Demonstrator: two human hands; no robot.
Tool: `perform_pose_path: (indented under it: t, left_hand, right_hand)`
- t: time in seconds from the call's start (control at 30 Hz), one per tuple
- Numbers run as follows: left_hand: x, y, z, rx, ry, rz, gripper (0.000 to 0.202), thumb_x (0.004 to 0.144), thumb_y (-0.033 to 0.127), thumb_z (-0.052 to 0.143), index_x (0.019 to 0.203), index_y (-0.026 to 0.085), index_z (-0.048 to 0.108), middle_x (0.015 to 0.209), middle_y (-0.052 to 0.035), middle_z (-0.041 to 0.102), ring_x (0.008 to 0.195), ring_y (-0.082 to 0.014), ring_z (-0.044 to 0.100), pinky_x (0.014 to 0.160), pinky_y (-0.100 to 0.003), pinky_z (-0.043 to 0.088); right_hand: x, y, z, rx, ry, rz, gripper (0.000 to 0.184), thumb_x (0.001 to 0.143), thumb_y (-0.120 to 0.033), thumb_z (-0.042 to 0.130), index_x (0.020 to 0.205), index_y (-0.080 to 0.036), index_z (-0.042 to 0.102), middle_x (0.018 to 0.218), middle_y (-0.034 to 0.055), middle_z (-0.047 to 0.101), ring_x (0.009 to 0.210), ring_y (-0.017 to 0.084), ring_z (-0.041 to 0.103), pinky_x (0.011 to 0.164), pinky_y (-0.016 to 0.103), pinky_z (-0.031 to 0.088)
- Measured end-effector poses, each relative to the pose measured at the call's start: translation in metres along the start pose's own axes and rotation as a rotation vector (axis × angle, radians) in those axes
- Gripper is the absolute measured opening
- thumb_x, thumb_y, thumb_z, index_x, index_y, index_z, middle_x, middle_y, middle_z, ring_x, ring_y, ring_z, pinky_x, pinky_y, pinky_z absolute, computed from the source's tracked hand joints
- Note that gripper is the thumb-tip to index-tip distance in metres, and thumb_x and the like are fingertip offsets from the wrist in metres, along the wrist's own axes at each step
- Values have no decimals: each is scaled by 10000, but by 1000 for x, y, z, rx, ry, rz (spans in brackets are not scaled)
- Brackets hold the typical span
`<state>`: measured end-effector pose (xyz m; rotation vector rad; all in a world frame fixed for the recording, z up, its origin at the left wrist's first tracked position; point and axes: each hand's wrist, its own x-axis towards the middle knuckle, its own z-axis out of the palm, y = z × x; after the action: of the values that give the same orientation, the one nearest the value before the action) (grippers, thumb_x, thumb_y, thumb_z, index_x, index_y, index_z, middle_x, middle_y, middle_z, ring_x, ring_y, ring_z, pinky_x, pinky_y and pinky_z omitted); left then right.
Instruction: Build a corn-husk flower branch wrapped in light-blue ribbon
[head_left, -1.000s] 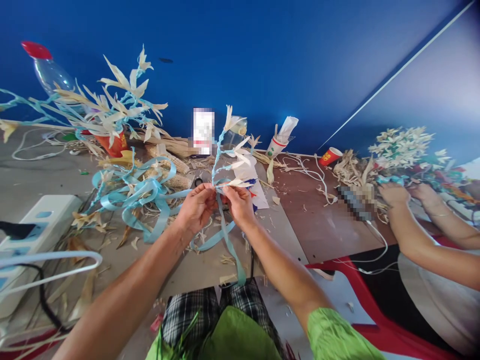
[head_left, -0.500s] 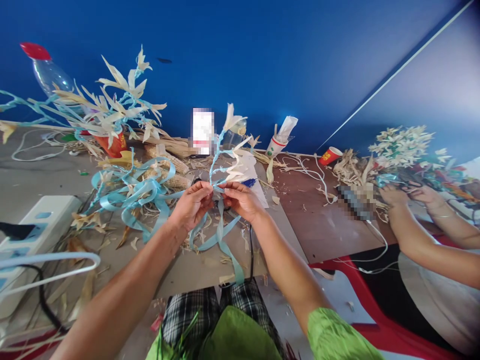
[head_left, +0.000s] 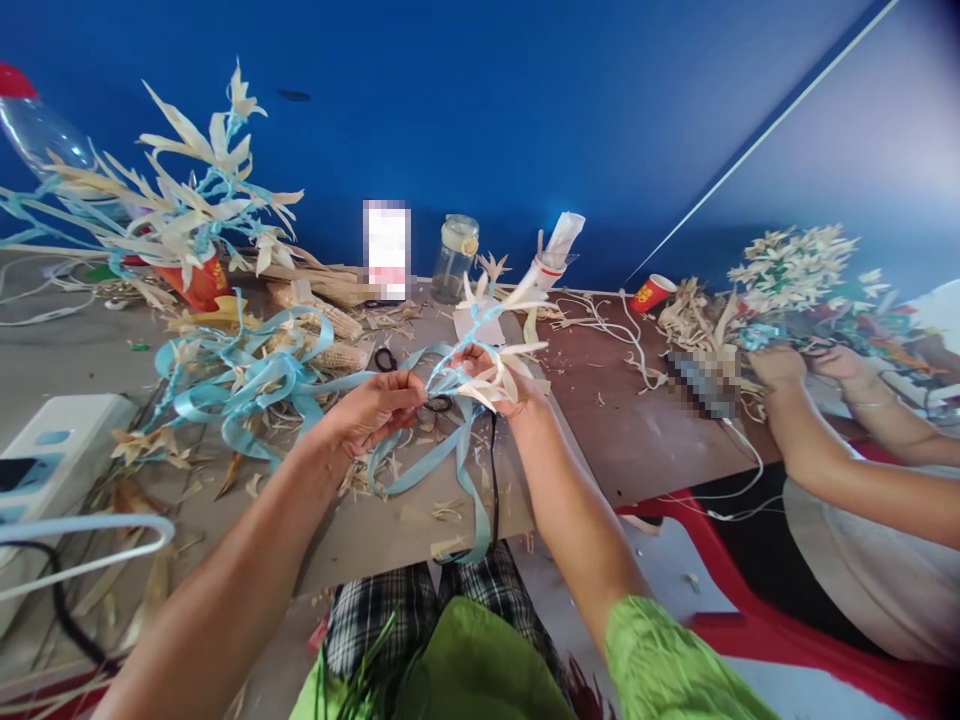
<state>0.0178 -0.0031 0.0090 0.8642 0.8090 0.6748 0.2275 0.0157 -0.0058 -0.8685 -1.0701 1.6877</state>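
Note:
My left hand point(head_left: 373, 408) pinches a light blue ribbon point(head_left: 420, 470) that loops down over the table edge. My right hand point(head_left: 501, 384) is closed round a small husk-flower sprig point(head_left: 501, 352), a blue-wrapped stem with pale leaves, now tipped over to the right. Both hands meet above the brown table point(head_left: 390, 540), just in front of a black ring point(head_left: 385, 359). A heap of blue ribbon point(head_left: 247, 385) lies to the left of my left hand.
A large husk-flower branch point(head_left: 187, 200) stands in a red cup at the back left. A glass jar point(head_left: 455, 257), paper cups point(head_left: 649, 294) and corn cobs point(head_left: 315, 310) line the back. A white power strip point(head_left: 45, 450) sits left. Another person's hands point(head_left: 795, 366) work at the right.
The sprig stood upright between my hands; it now leans over to the right in my right hand. My hands have drawn slightly apart and the view has shifted.

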Motion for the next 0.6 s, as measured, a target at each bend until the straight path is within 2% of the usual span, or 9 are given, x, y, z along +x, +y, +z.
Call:
perform_pose_path:
  t: [0.13,0.27,0.37,0.47,0.6]
  left_hand:
    - [1,-1,0,22,11,9,166,576,190,734,630,157,580,477,55,445,405,-31,360,422,-150,343]
    - [2,-2,0,29,64,20,174,555,192,743,617,159,584,499,43,474,397,-36,384,409,-162,325]
    - [7,-4,0,62,192,98,175,560,210,728,590,160,564,477,49,450,386,-41,371,391,-169,273]
    - [13,-10,0,178,361,277,142,597,227,685,614,163,561,466,59,440,386,-43,333,392,-178,218]
    - [17,-15,-4,324,534,435,90,658,241,618,654,169,563,482,64,433,437,-64,352,434,-190,238]
  right_hand:
    - [-5,-5,8,50,40,-47,358,547,-288,755,863,-226,600,665,-49,554,512,92,475,470,234,410]
    - [-8,-11,9,37,35,-52,378,565,-304,741,912,-217,619,667,-46,567,497,82,472,439,218,402]
    - [-9,-12,7,15,51,-27,431,574,-320,749,967,-194,627,653,-47,568,415,38,367,363,179,282]
    - [-14,-15,13,-44,20,-13,494,588,-328,764,1036,-174,624,587,-65,519,377,9,251,343,171,162]
    - [-23,-21,28,-134,-6,-32,590,603,-258,770,1154,-192,570,633,-53,575,394,7,259,368,177,165]
